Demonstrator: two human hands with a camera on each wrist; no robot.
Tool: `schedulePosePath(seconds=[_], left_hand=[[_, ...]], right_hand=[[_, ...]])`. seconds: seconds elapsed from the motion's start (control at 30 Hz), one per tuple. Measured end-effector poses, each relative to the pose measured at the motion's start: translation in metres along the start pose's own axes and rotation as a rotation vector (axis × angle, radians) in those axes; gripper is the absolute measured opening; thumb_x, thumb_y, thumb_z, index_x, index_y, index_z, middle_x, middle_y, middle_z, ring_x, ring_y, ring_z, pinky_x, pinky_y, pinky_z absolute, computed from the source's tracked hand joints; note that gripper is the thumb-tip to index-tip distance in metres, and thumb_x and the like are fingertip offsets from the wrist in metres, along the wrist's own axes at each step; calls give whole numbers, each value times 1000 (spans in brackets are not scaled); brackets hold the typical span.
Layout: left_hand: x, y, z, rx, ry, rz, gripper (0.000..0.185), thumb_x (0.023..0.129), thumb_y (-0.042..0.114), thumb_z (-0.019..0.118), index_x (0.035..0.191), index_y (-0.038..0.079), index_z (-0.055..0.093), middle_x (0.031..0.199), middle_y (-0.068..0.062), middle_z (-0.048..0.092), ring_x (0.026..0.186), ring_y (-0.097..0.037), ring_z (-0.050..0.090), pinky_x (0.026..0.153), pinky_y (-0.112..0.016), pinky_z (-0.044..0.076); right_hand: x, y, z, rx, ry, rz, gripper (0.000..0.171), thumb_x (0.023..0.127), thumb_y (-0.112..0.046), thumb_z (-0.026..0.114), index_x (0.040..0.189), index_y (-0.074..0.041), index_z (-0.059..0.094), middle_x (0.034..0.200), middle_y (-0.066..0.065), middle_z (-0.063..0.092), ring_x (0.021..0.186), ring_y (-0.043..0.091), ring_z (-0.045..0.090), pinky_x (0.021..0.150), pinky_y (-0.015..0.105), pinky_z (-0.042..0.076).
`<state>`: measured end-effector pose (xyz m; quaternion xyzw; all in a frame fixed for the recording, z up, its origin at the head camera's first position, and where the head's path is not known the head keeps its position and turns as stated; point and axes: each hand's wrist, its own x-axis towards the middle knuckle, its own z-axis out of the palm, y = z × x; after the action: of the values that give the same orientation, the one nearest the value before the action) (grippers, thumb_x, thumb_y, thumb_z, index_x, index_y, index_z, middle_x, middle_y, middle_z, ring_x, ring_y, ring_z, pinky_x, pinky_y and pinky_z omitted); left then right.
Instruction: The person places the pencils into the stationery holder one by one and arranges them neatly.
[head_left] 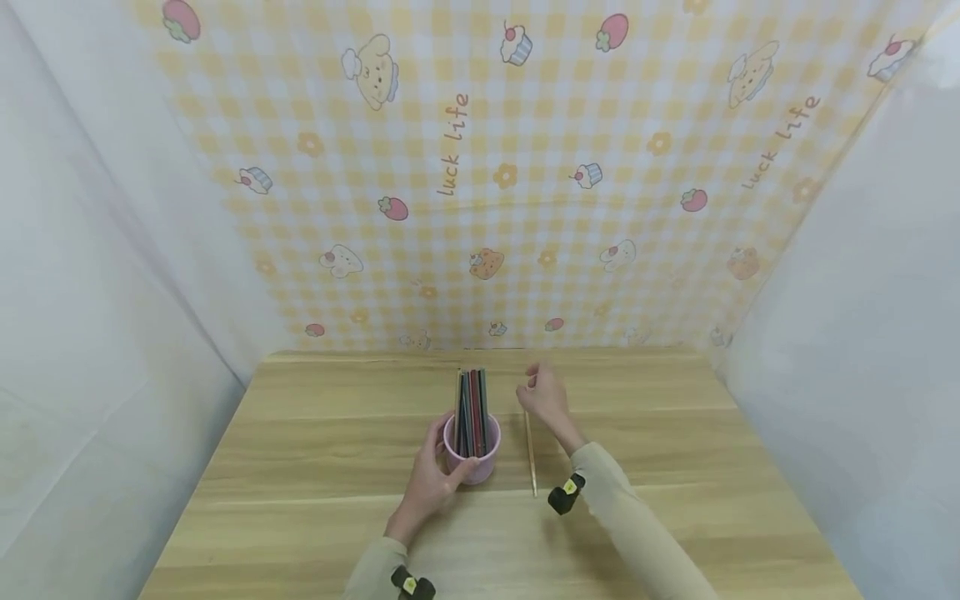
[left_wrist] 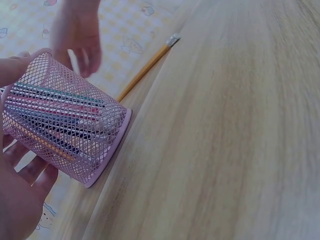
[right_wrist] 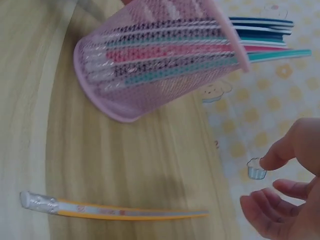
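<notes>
A pink mesh pencil cup (head_left: 482,474) stands on the table, with several dark, red and green pencils (head_left: 471,404) upright in it. My left hand (head_left: 430,483) grips the cup from its left side, thumb across the front near the rim. Right of the cup, a yellow pencil (right_wrist: 110,211) lies on the wood, its eraser end toward me. Near that pencil's far end is my right hand (head_left: 545,397), raised above the table. Its thumb and fingers (right_wrist: 265,212) are apart with nothing between them in the right wrist view.
The wooden table (head_left: 300,467) runs back to a yellow checked cloth (head_left: 555,108) with cartoon prints. White sheets (head_left: 847,350) hang at both sides. A small black camera (head_left: 566,493) is strapped to each wrist.
</notes>
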<state>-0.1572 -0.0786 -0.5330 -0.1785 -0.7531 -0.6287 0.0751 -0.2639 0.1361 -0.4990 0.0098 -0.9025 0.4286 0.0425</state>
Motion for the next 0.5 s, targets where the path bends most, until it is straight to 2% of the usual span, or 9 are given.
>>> schedulePosePath(seconds=[0.1,0.2,0.33,0.5], left_hand=[[0,-1,0,8,1,0,79,76,15,74,138,-1,29,135,-22,43,121,-37,45,101,-54,38],[-1,-1,1,4,4,-7,79,75,16,75,139,0,30,135,-21,43,120,-36,45,101,-54,39],[-3,0,1,-1,6,-13,79,75,17,75,138,0,30,135,-21,44,121,-36,45,101,-55,38],[-2,2,0,5,10,-17,79,76,19,75,138,1,30,135,-20,44,121,-34,45,101,-54,38]], right_hand=[[-1,10,4,-30,-64,70,45,75,-9,62,117,4,49,80,14,56,56,15,48,44,21,43],[-4,20,8,-74,-97,113,49,75,-10,62,119,5,46,87,16,56,53,14,44,43,22,41],[-6,27,13,-130,-104,143,48,75,-13,64,116,3,46,105,17,52,68,20,49,55,25,45],[-7,30,17,-228,-89,115,42,70,-9,65,106,3,48,96,17,53,77,28,53,64,38,50]])
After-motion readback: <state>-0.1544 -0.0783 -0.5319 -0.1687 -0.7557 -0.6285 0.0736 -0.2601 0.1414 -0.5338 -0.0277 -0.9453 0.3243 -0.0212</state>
